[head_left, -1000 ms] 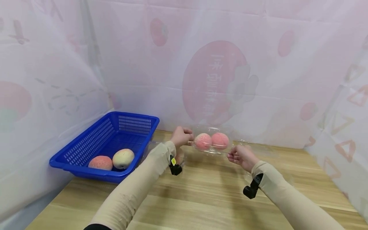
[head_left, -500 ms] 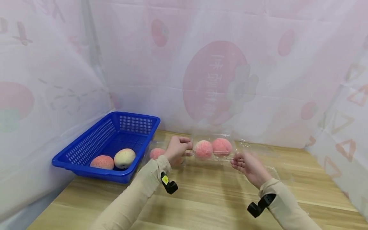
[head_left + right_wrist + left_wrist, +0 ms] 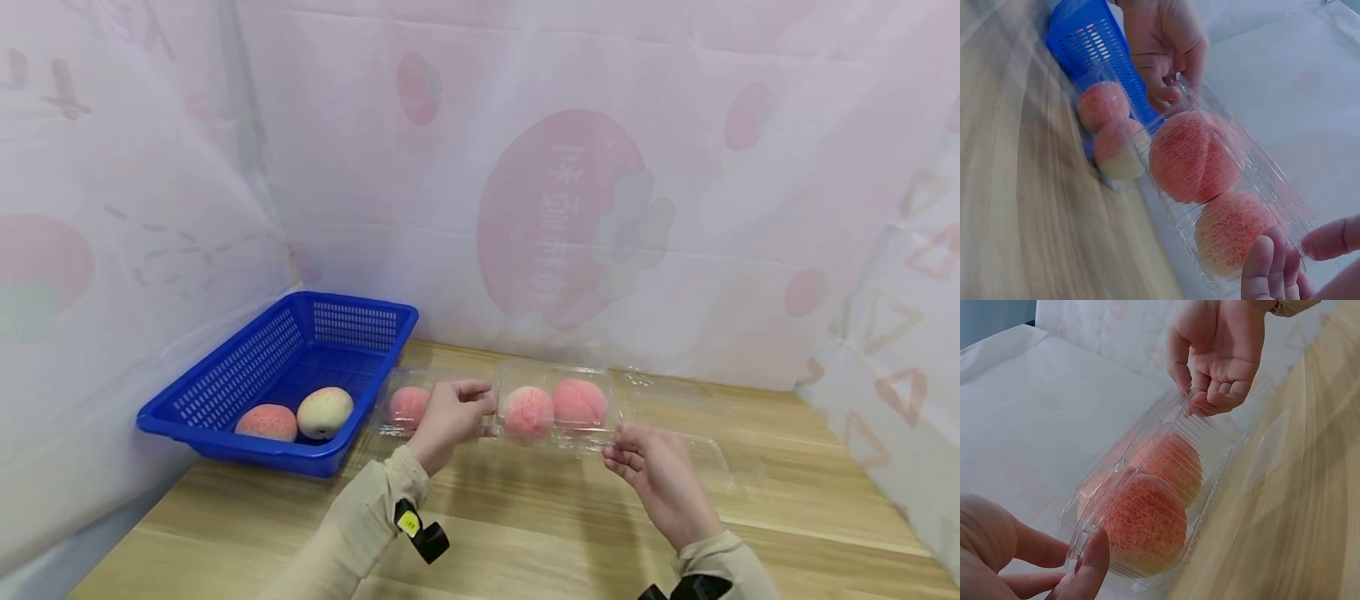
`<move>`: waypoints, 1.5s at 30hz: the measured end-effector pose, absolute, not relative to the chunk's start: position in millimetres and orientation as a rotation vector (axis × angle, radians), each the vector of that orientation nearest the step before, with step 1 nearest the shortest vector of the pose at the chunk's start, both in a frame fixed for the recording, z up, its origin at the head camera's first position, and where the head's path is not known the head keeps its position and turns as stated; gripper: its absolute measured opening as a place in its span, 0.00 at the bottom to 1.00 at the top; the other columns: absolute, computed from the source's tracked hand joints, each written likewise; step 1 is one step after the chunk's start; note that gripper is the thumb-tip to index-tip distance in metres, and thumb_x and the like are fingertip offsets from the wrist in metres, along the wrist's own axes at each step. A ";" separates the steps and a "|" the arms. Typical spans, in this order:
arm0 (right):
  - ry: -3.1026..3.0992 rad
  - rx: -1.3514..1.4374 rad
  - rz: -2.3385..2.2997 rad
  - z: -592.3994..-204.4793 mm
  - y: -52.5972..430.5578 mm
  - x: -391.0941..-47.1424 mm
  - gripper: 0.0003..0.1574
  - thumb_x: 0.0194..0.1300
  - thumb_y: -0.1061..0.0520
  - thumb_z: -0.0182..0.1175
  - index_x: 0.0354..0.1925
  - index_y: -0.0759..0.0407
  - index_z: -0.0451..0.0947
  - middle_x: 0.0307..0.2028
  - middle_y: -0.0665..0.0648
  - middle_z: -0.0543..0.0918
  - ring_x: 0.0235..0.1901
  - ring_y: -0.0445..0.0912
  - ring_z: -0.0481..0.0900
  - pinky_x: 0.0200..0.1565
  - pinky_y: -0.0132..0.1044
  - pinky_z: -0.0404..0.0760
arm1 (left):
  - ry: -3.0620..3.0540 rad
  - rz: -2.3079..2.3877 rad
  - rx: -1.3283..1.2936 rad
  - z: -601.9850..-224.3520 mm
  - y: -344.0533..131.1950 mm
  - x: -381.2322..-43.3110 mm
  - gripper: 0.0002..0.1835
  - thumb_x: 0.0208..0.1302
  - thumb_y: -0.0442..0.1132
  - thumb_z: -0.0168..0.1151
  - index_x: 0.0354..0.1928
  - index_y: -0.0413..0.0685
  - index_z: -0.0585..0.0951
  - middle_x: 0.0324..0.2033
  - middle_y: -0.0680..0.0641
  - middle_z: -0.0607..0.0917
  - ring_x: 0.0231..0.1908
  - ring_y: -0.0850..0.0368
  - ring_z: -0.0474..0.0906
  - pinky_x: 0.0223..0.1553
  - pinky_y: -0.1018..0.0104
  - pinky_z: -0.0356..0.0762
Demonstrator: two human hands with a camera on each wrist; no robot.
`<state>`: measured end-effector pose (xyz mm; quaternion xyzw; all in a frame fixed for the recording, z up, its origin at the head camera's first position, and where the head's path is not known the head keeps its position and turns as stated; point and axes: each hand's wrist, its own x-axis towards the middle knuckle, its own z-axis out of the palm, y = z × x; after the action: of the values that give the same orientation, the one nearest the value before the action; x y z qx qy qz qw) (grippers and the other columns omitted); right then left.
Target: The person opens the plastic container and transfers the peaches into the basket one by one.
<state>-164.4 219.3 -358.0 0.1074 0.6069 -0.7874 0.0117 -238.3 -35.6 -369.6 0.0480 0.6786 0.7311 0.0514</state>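
A clear plastic clamshell box (image 3: 558, 367) holds two pink peaches, the left one (image 3: 528, 412) paler at its top, the other (image 3: 580, 402) beside it. My left hand (image 3: 450, 421) pinches the box's left end between thumb and fingers. At the opposite end my right hand (image 3: 658, 479) pinches the rim, its other fingers curled. Seen in the left wrist view, the box (image 3: 1194, 506) is held above the wooden table, and its clear walls surround both peaches. Whether the lid is fastened, I cannot tell.
On the left a blue basket (image 3: 247, 354) contains two peaches (image 3: 325, 413). Another clear box with peaches (image 3: 409, 406) sits between basket and left hand, partly hidden. Right of the held box lies more clear plastic packaging (image 3: 708, 460). Printed cloth (image 3: 712, 217) walls the back and sides.
Both hands have drawn the box with its two peaches nearer to me and lower in the head view. More of the box at the left now shows.
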 end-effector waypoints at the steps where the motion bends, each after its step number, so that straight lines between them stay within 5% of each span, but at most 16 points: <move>1: 1.885 0.339 -2.469 -359.2 218.6 -161.4 0.12 0.73 0.65 0.48 0.49 0.74 0.66 0.36 0.59 0.74 0.38 0.50 0.79 0.47 0.39 0.81 | 2.050 2.235 0.160 -371.1 -36.5 -235.8 0.19 0.65 0.24 0.59 0.58 0.26 0.75 0.41 0.37 0.79 0.35 0.54 0.79 0.33 0.60 0.85; 7: 1.820 0.375 -2.557 -367.8 214.1 -147.1 0.12 0.69 0.67 0.52 0.49 0.74 0.67 0.34 0.58 0.75 0.37 0.49 0.79 0.48 0.41 0.81 | 1.989 2.280 0.176 -375.0 -39.2 -223.9 0.20 0.64 0.22 0.58 0.58 0.24 0.74 0.41 0.37 0.78 0.35 0.55 0.78 0.33 0.60 0.85; 18: 1.724 0.337 -2.611 -377.7 216.3 -126.8 0.05 0.68 0.65 0.55 0.34 0.65 0.75 0.34 0.58 0.74 0.36 0.50 0.78 0.46 0.41 0.81 | 1.956 2.290 0.186 -378.5 -45.5 -192.6 0.20 0.67 0.26 0.60 0.58 0.24 0.74 0.41 0.38 0.77 0.38 0.52 0.76 0.32 0.57 0.85; 30: 1.556 -0.266 -2.193 -398.1 255.4 -120.4 0.10 0.71 0.68 0.48 0.37 0.61 0.75 0.38 0.55 0.77 0.41 0.49 0.80 0.52 0.42 0.79 | 1.991 2.241 0.162 -395.1 -55.1 -163.3 0.21 0.65 0.27 0.60 0.59 0.25 0.74 0.41 0.41 0.78 0.39 0.56 0.77 0.31 0.61 0.84; 45: 1.491 -0.351 -2.068 -416.5 264.1 -123.4 0.10 0.69 0.70 0.49 0.38 0.60 0.75 0.37 0.55 0.81 0.40 0.47 0.82 0.50 0.40 0.80 | 1.984 2.194 0.132 -412.4 -55.8 -156.9 0.21 0.63 0.25 0.60 0.58 0.25 0.75 0.41 0.40 0.78 0.34 0.55 0.77 0.28 0.62 0.84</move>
<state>-123.4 264.1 -416.5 -0.1308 0.5561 -0.7714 0.2802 -156.9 -55.8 -412.4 0.0444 0.6672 0.7380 0.0903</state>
